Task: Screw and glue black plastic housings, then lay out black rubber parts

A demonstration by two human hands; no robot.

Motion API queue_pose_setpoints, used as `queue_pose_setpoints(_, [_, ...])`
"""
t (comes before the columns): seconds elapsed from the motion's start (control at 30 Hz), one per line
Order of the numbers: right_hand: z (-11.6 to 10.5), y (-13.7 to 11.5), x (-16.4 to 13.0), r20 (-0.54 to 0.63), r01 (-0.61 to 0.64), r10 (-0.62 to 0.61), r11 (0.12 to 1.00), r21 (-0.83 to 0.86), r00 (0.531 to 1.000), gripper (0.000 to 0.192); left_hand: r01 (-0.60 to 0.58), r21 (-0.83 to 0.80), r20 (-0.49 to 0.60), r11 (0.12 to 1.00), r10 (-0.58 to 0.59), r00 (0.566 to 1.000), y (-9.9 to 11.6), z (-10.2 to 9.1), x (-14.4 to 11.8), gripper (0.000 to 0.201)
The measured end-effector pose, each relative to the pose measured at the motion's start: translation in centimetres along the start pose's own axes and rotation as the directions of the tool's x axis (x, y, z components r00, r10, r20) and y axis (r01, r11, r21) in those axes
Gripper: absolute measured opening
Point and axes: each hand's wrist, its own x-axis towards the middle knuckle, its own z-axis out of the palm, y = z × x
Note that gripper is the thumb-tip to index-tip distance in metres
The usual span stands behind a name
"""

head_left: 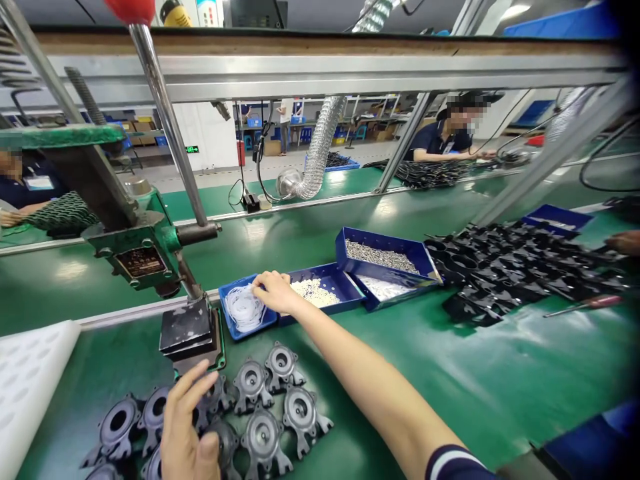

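My right hand (274, 292) reaches over the border between two blue bins. Its fingers curl down at the edge of a bundle of thin white rings (244, 308) in the left blue bin (253, 331); whatever the fingertips pinch is hidden. Small cream-coloured pieces (316, 292) lie in the neighbouring bin, under my right wrist. At the bottom, my left hand (187, 430) is raised with fingers apart and holds nothing visible. Beneath and around it, several black molded parts with round centres (263, 433) lie on the green bench (380, 413), some covered by the hand.
A green lever press (145, 250) stands at left, beside a white dimpled tray (35, 380). A blue bin of metal pins (383, 257) rests tilted over another bin. At right lie piled black parts (520, 267) and a screwdriver (595, 303). Co-workers sit across the bench.
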Motion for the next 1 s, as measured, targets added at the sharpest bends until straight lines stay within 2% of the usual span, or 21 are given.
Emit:
queue_pose_setpoints(0.1, [-0.2, 0.4, 0.4, 0.009, -0.005, 0.004, 0.988, 0.154, 1.000, 0.023, 0.122, -0.110, -0.008, 0.986, -0.124, 0.992, 0.8, -0.1, 0.3, 0.044])
queue_pose_setpoints(0.23, [-0.1, 0.4, 0.7, 0.002, 0.040, -0.044, 0.922, 0.385, 0.999, 0.024, 0.207, -0.191, 0.013, 0.960, -0.208, 0.978, 0.6, -0.3, 0.3, 0.038])
queue_pose_setpoints(0.33, [-0.3, -0.3, -0.2, -0.011, 0.090, -0.100, 0.845, 0.527, 0.995, 0.025, 0.263, -0.123, 0.050, 0.957, -0.259, 0.965, -0.3, -0.6, 0.5, 0.037])
queue_pose_setpoints(0.43, [-0.6, -1.8, -3.3, -0.005, 0.153, -0.193, 0.761, 0.631, 0.981, 0.028, 0.269, -0.007, 0.091, 0.963, -0.267, 0.959, -1.0, -0.5, 0.9, 0.053])
queue_pose_setpoints(0.53, [-0.6, -3.7, -8.1, 0.031, 0.181, -0.279, 0.698, 0.692, 0.960, 0.032, 0.207, 0.090, 0.120, 0.974, -0.217, 0.969, -0.5, 0.3, 1.5, 0.065])
queue_pose_setpoints(0.63, [-0.3, -5.0, -12.4, -0.008, 0.243, -0.303, 0.747, 0.619, 0.953, 0.025, 0.118, 0.098, 0.122, 0.988, -0.130, 0.984, 0.6, 1.0, 2.2, 0.063])
queue_pose_setpoints(0.7, [-0.1, -5.1, -14.5, -0.080, 0.312, -0.321, 0.784, 0.536, 0.944, 0.016, 0.027, 0.081, 0.124, 0.996, -0.037, 0.992, 1.3, 1.2, 2.4, 0.051])
queue_pose_setpoints(0.8, [0.2, -4.7, -16.7, -0.142, 0.379, -0.361, 0.761, 0.526, 0.922, 0.008, -0.155, 0.077, 0.107, 0.985, 0.146, 0.983, 1.9, 1.1, 2.3, 0.033])
queue_pose_setpoints(0.87, [0.4, -4.2, -17.7, -0.164, 0.386, -0.358, 0.736, 0.557, 0.919, 0.009, -0.241, 0.074, 0.081, 0.968, 0.235, 0.969, 2.1, 1.1, 2.0, 0.029])
queue_pose_setpoints(1.0, [0.9, -3.3, -19.6, -0.186, 0.350, -0.305, 0.678, 0.646, 0.934, 0.013, -0.277, 0.067, 0.061, 0.958, 0.273, 0.960, 2.2, 1.5, 1.1, 0.021])
